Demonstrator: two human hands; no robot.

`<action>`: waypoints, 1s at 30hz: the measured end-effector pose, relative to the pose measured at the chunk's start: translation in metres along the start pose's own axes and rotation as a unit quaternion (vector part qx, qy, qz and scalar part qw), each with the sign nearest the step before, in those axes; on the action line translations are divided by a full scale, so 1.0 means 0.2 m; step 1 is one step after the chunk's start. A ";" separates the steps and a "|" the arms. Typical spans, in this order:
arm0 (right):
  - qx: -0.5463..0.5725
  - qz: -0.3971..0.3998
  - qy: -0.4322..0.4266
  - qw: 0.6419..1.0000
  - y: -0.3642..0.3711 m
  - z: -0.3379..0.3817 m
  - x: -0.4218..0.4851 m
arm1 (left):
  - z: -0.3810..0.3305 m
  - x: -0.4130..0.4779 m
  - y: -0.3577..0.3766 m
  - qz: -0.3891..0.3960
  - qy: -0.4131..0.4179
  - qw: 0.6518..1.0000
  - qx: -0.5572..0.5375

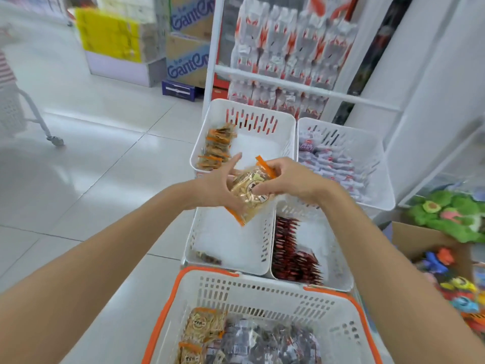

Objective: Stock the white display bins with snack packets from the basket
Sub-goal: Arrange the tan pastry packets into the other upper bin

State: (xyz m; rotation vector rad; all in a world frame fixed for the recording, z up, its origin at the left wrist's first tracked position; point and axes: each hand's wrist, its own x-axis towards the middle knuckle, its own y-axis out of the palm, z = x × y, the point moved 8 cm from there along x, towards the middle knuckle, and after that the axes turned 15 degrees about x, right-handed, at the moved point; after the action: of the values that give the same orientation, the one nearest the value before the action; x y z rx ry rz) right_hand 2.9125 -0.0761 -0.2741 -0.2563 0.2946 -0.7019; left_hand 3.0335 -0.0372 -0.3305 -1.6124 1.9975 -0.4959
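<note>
Both hands hold a stack of clear snack packets [250,191] with orange edges over the white bins. My left hand [219,189] cups the stack from the left, and my right hand [291,181] grips it from the right. The upper left bin [284,135] has a row of the same packets [215,148] along its left side. Below it, the lower left bin [231,245] holds a few packets at its front. The white basket with an orange rim [262,292] sits nearest me, with more orange packets [202,329] and dark ones [262,342].
The upper right bin [367,143] holds white packets and the lower right bin [333,248] holds red ones. A white rack [283,82] of red and white bags stands behind. Toys [451,264] lie in a box at right. Cartons [189,61] and a trolley [36,119] stand on the tiled floor.
</note>
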 end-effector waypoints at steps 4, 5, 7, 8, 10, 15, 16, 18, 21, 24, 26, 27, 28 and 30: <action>-0.010 -0.212 -0.080 0.974 -0.41 0.10 0.21 | 0.09 0.16 -0.39 -0.232 0.020 0.970 0.068; -0.023 -0.249 -0.103 0.963 -0.47 0.10 0.28 | 0.13 0.19 -0.47 -0.284 0.004 0.948 0.141; -0.086 -0.275 -0.142 0.947 -0.51 0.11 0.42 | 0.22 0.24 -0.54 -0.319 -0.036 0.900 0.294; -0.140 -0.264 -0.147 0.943 -0.48 0.10 0.50 | 0.26 0.27 -0.54 -0.315 -0.045 0.887 0.335; -0.250 -0.208 -0.130 0.937 -0.39 0.01 0.67 | 0.34 0.34 -0.51 -0.293 -0.057 0.886 0.356; -0.290 -0.051 -0.042 0.955 -0.17 -0.27 0.88 | 0.47 0.40 -0.43 -0.302 -0.052 0.897 0.320; -0.232 -0.027 -0.010 0.972 -0.16 -0.29 0.87 | 0.47 0.40 -0.43 -0.308 -0.050 0.897 0.313; -0.125 0.011 0.063 0.990 -0.16 -0.35 0.86 | 0.46 0.39 -0.42 -0.312 -0.046 0.900 0.299; -0.147 0.047 0.090 0.984 -0.13 -0.39 0.84 | 0.45 0.38 -0.41 -0.322 -0.042 0.901 0.288; -0.144 0.034 0.064 0.987 -0.10 -0.38 0.85 | 0.44 0.37 -0.42 -0.327 -0.038 0.899 0.287; -0.126 0.011 0.066 0.990 -0.12 -0.37 0.84 | 0.44 0.35 -0.43 -0.327 -0.036 0.899 0.289; -0.125 0.009 0.074 0.989 -0.14 -0.37 0.83 | 0.44 0.35 -0.43 -0.325 -0.034 0.900 0.287; -0.130 0.010 0.080 0.988 -0.14 -0.37 0.83 | 0.45 0.34 -0.44 -0.320 -0.031 0.906 0.276; -0.137 0.009 0.076 0.988 -0.13 -0.36 0.82 | 0.45 0.34 -0.44 -0.306 -0.023 0.922 0.236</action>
State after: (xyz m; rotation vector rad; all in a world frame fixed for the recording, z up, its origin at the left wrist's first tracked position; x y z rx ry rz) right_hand 2.9918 -0.2141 -0.3615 -0.4614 0.5393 -0.6627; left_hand 3.1460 -0.1193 -0.3634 -1.8668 1.1674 -1.0642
